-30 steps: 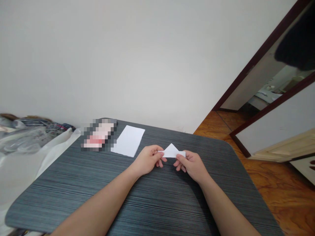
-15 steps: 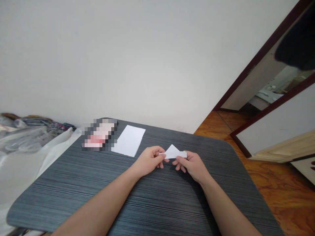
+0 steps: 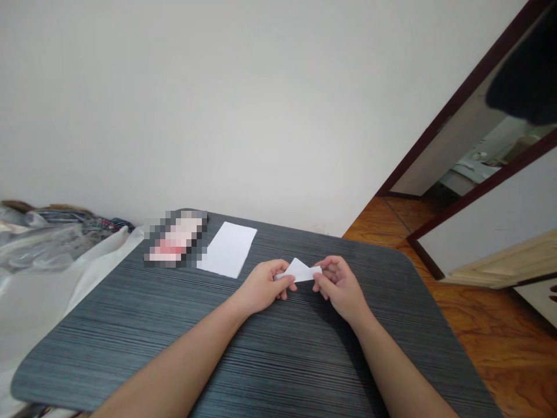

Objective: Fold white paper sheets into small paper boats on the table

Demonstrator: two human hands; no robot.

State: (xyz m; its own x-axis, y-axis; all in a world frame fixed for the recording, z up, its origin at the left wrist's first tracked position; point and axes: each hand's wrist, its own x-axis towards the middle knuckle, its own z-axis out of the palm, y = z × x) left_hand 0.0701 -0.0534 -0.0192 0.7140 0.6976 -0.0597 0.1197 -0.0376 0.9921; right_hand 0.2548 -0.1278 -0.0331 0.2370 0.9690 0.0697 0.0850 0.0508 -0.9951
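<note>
The left hand and right hand are pinching the folded white paper by its ends; clean creasing is needing even pressure.

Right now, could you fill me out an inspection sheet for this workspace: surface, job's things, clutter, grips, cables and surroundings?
Surface: dark, streaked table with rounded corners.
Job's things: folded white paper, a triangular peak rising from a narrow strip.
Clutter: flat white paper on the table; left of it, a pixelated object, unidentifiable.
Grips: left grip, a bare hand, pinches the folded paper's left end; right grip, also bare, pinches its right end.
Cables: nothing seen.
Surroundings: pale wall behind; plastic-covered pile at left; wood-patterned floor and dark red door frame at right.
</note>
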